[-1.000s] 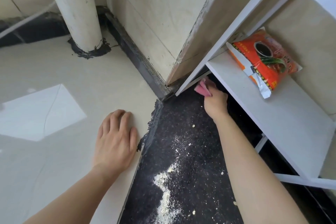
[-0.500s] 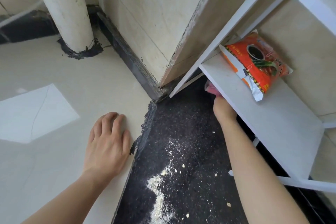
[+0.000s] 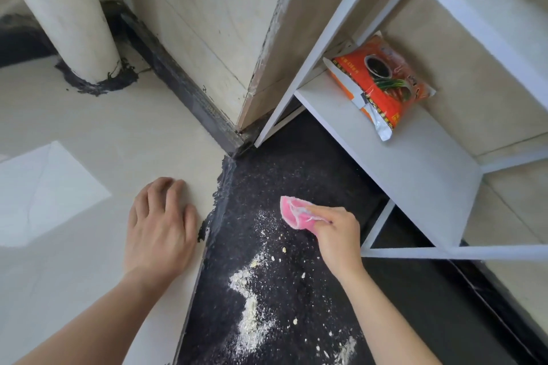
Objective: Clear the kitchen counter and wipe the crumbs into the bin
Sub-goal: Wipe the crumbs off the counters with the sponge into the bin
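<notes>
A black speckled counter (image 3: 299, 169) runs toward me, dusted with pale crumbs (image 3: 252, 305) in a trail down its middle. My right hand (image 3: 335, 234) grips a pink cloth (image 3: 293, 212) and holds it against the counter just beyond the crumb trail, in front of the white rack. My left hand (image 3: 160, 225) rests flat, fingers spread, on the cream surface (image 3: 89, 127) beside the counter's left edge. No bin is in view.
A white metal shelf rack (image 3: 394, 157) stands on the counter's right side, with an orange food packet (image 3: 382, 80) on its shelf. A white pipe (image 3: 65, 15) rises at the far left. Tiled walls (image 3: 213, 24) meet in the corner beyond the counter.
My right hand has pulled the pink cloth out from under the rack's shelf and back toward me across the counter. My left hand has stayed put.
</notes>
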